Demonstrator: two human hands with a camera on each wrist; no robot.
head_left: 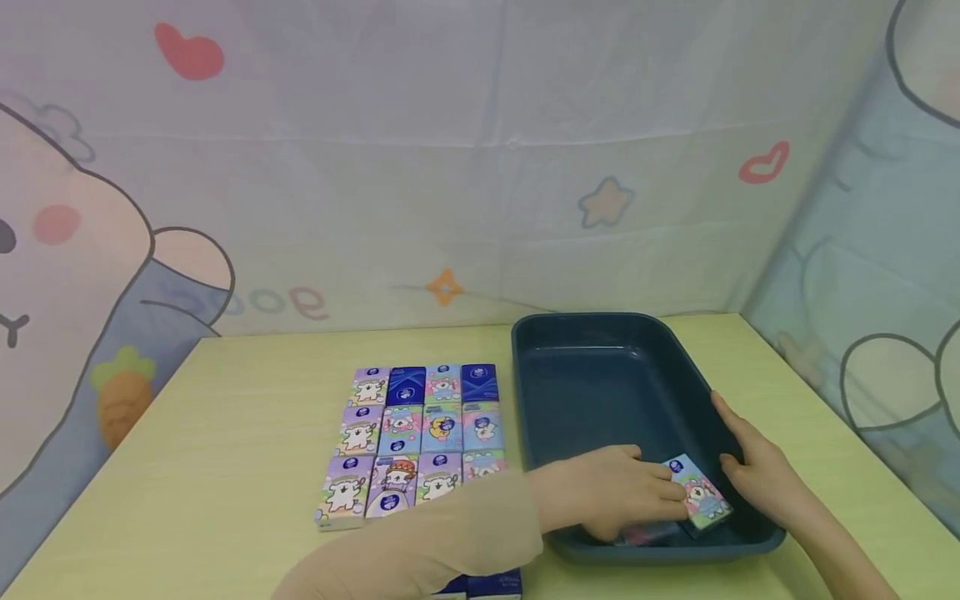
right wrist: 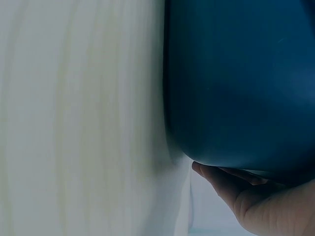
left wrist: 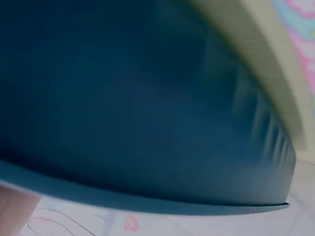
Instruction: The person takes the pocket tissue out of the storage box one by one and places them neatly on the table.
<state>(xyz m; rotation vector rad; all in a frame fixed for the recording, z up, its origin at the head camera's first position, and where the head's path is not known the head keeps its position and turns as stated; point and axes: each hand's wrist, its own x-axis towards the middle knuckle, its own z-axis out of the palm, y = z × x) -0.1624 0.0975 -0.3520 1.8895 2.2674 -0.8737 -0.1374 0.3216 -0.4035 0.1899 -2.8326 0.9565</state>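
Note:
My left hand (head_left: 618, 492) reaches into the near end of a dark blue tray (head_left: 525, 417), its fingers at the left end of a small printed tissue pack (head_left: 703, 497). Its thumb is hidden underneath. A blurred reddish pack (head_left: 647, 532) shows partly below that hand. With the thumb inside the right wall and the other fingers outside, my right hand (head_left: 765, 475) grips the tray's side. In the right wrist view, the fingers (right wrist: 221, 182) lie against the tray's outer surface (right wrist: 236, 88). The tray's dark surface (left wrist: 123, 113) fills most of the left wrist view.
Left of the tray, several tissue packs (head_left: 405, 429) lie in close rows on the pale yellow table (head_left: 225, 433). Dark blue packs (head_left: 495, 585) show below the left sleeve (head_left: 420, 542), which covers part of the rows. A printed cloth (head_left: 420, 167) hangs behind the table.

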